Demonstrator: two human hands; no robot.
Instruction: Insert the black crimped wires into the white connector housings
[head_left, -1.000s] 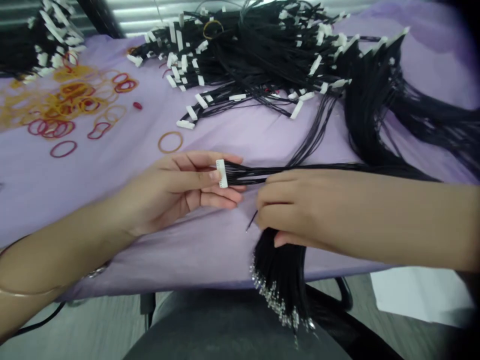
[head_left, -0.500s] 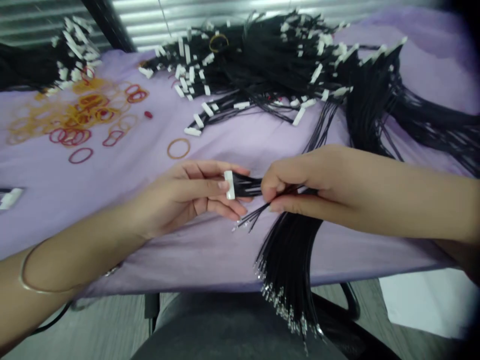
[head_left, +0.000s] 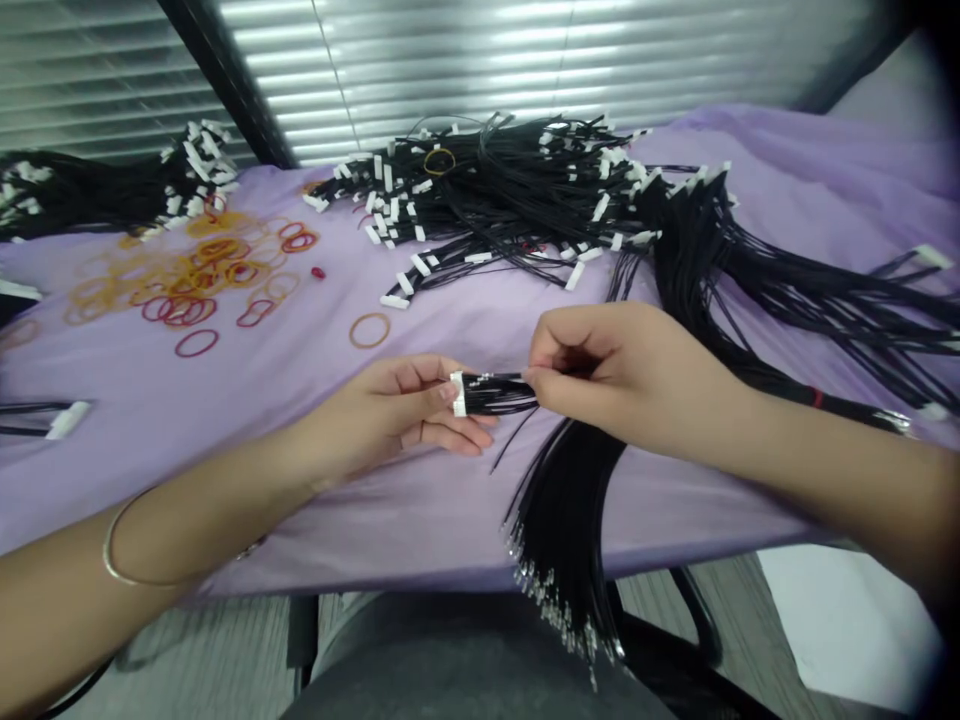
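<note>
My left hand [head_left: 420, 405] pinches a white connector housing [head_left: 460, 394] between thumb and fingers. Several black wires [head_left: 495, 396] run out of its right side toward my right hand [head_left: 600, 365]. That hand is closed in a pinch on thin black wires, whose metal-tipped ends lie just over the wires beside the housing. One loose wire [head_left: 511, 440] slants down below my fingers. Beneath my right hand a thick bundle of black wires [head_left: 574, 510] hangs over the table's front edge, its silvery crimped ends fanned out at the bottom.
A large heap of black wire harnesses [head_left: 517, 190] with white connectors lies at the back. Yellow and red rubber bands [head_left: 217, 265] are scattered at the left on the purple cloth [head_left: 337, 530]. Another harness pile [head_left: 82, 195] is at far left. Blinds [head_left: 450, 60] stand behind.
The metal-tipped wires in my right hand have moved from below the connector up to lie over its wires. The view has tilted up, showing more of the blinds.
</note>
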